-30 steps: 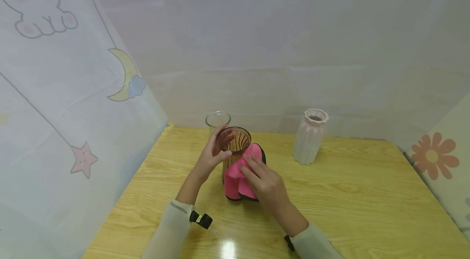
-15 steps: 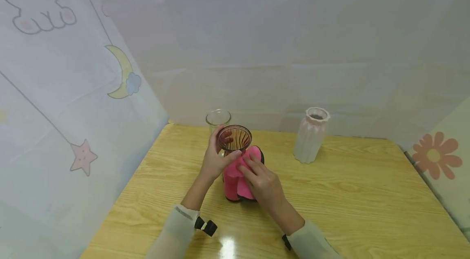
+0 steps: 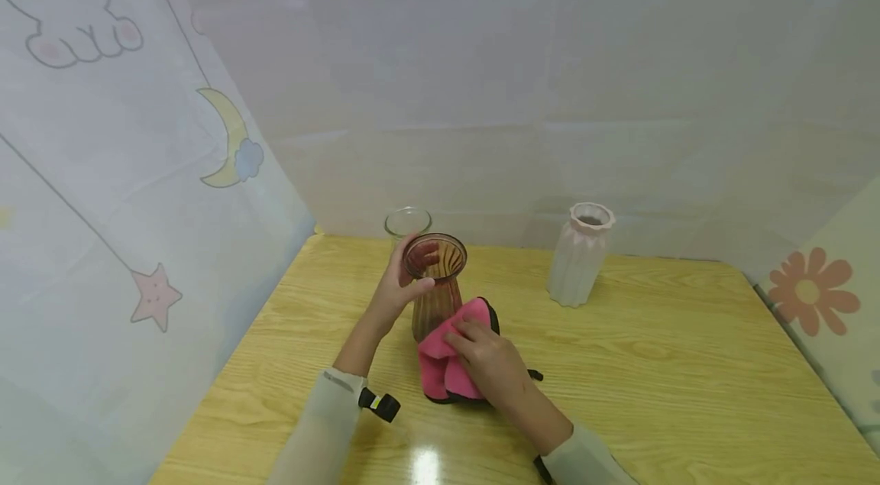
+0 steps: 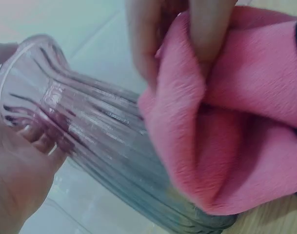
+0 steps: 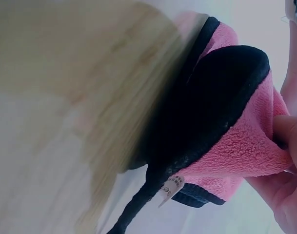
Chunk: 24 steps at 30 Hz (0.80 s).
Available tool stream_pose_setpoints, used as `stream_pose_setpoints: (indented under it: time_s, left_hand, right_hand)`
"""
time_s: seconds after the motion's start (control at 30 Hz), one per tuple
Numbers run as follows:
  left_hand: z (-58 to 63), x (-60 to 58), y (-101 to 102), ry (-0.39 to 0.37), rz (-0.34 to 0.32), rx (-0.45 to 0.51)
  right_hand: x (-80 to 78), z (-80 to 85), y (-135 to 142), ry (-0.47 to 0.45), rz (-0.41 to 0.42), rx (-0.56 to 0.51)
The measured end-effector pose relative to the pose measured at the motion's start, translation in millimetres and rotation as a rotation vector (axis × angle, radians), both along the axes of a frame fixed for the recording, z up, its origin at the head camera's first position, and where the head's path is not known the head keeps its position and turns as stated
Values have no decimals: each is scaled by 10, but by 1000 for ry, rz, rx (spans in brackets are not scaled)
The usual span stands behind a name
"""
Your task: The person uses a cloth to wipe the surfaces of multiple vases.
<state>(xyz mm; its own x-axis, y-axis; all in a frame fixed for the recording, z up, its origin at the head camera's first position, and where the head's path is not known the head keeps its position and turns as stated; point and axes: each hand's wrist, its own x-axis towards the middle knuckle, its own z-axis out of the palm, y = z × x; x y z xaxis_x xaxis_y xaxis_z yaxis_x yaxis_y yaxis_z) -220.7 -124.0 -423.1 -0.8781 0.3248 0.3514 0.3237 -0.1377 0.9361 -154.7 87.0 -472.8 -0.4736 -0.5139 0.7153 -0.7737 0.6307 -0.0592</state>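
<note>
Vase of ribbed purple glass (image 3: 435, 307), left of centre on the wood-grain table (image 3: 653, 363), is gripped by my left hand (image 3: 396, 289), so my right hand (image 3: 493, 361), pinching pink plush cloth (image 3: 459, 379), should press lightly.

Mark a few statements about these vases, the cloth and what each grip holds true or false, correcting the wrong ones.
1. The left-hand grip holds the ribbed, pinkish-purple glass vase near its top. True.
2. The right-hand grip holds a yellow sponge. False: it pinches the pink, soft-fabric cloth with black edging.
3. That cloth covers the purple vase's rim. False: the rim is uncovered; the cloth is at the lower part.
4. A clear, round-rimmed glass vase is behind the purple one. True.
5. The white, pleated vase with a scalloped rim lies on its side. False: it stands upright.
</note>
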Motion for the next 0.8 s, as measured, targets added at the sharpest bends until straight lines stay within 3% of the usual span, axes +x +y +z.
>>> stream_pose_setpoints:
  time_s: [0.13, 0.23, 0.53, 0.8]
  left_hand:
    - [-1, -50, -49, -25, -71, 25]
    - [-2, -34, -60, -29, -73, 28]
    - [-41, 110, 56, 57, 116, -43]
    - [50, 170, 172, 27, 224, -29]
  right_hand:
    - [9, 6, 7, -21, 7, 14]
    - [21, 55, 28, -13, 5, 3]
    - [-8, 347, 85, 124, 62, -162]
    - [-120, 448, -24, 177, 76, -238]
